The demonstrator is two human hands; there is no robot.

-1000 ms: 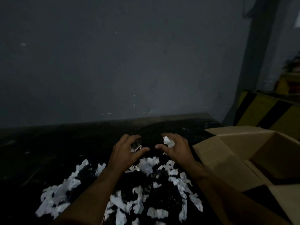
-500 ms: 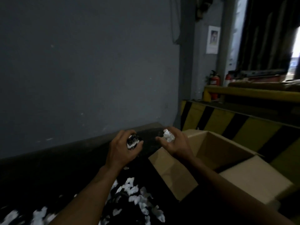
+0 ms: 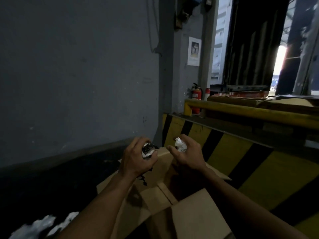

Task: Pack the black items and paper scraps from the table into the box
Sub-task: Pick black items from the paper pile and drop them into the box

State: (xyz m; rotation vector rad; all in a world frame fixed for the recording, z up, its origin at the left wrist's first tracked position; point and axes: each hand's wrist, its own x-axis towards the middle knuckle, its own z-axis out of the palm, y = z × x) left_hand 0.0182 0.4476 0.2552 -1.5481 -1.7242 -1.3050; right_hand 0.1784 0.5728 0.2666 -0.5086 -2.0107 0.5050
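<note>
My left hand (image 3: 137, 160) grips a clump of black items and white paper scraps (image 3: 148, 150); black strands (image 3: 143, 180) dangle below it. My right hand (image 3: 187, 155) holds crumpled white paper scraps (image 3: 179, 145) in its curled fingers. Both hands hover above the open cardboard box (image 3: 198, 219), over its far part. More white paper scraps (image 3: 43, 226) lie on the dark table (image 3: 51, 183) at the lower left.
A grey wall rises behind the table. A yellow-and-black striped barrier (image 3: 241, 152) stands right behind the box. Further back are a red fire extinguisher (image 3: 196, 95), a yellow rail (image 3: 250, 109) and stacked cardboard. The box flaps spread toward me.
Both hands lifted off the scrap pile with their handfuls and swung right; they now hang over the box. The view turned right, leaving most of the pile out of sight.
</note>
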